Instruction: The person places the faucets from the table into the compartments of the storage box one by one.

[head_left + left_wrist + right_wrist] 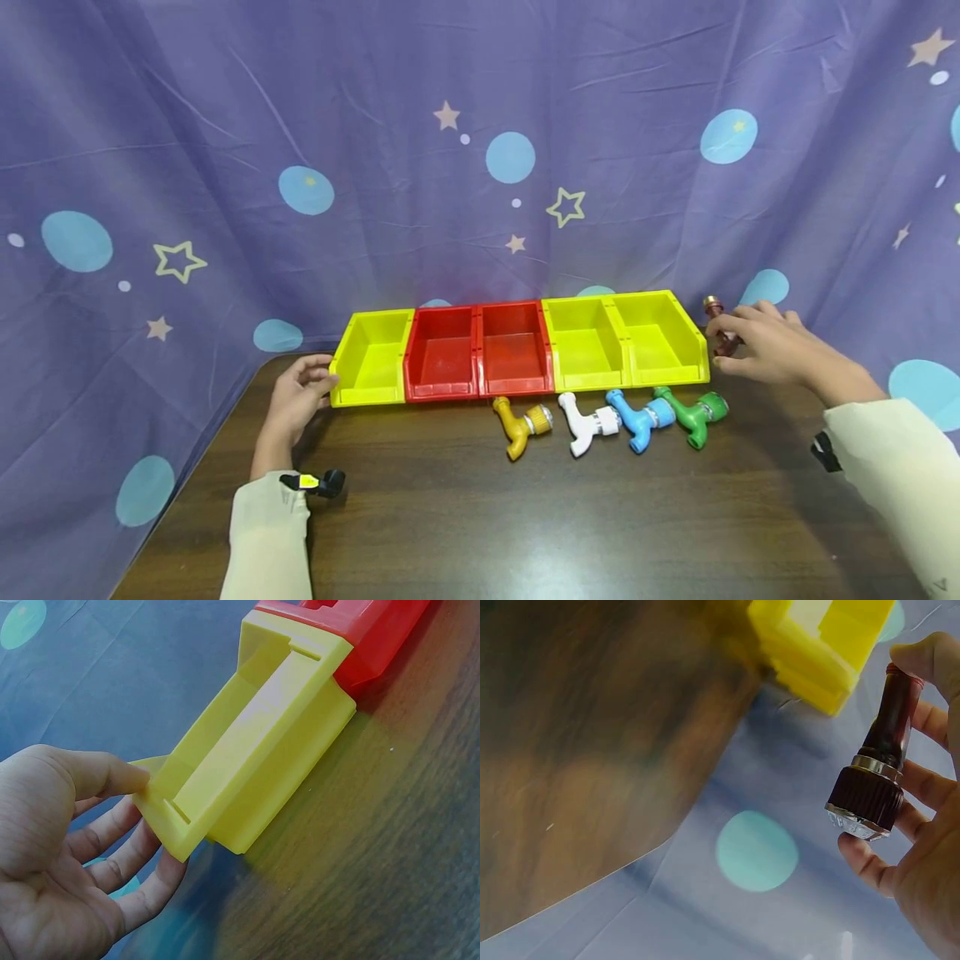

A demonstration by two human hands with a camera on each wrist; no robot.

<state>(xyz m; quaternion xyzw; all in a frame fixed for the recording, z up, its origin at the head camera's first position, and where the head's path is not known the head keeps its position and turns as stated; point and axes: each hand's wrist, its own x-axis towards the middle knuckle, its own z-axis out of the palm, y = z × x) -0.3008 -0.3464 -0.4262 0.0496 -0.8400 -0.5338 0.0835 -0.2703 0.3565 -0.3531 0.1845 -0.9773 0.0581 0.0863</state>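
Note:
My left hand (291, 400) pinches the left front edge of the leftmost yellow bin (369, 393). In the left wrist view, the thumb lies on the corner of this yellow bin (247, 754) and the fingers are around its outer side. Just beyond the row's right end, my right hand (776, 346) holds a dark brown plastic tap (892, 727) off the table, its ribbed knob toward the little finger in the right wrist view. Part of the tap is hidden by the hand in the head view. Nearest it is the rightmost yellow bin (667, 373).
Two red bins (442, 390) and another yellow bin (588, 381) fill the row's middle. Before the row lie a yellow tap (513, 429), a white tap (581, 425), a blue tap (639, 421) and a green tap (697, 417) on the wooden table (487, 517). A purple curtain (405, 225) hangs behind.

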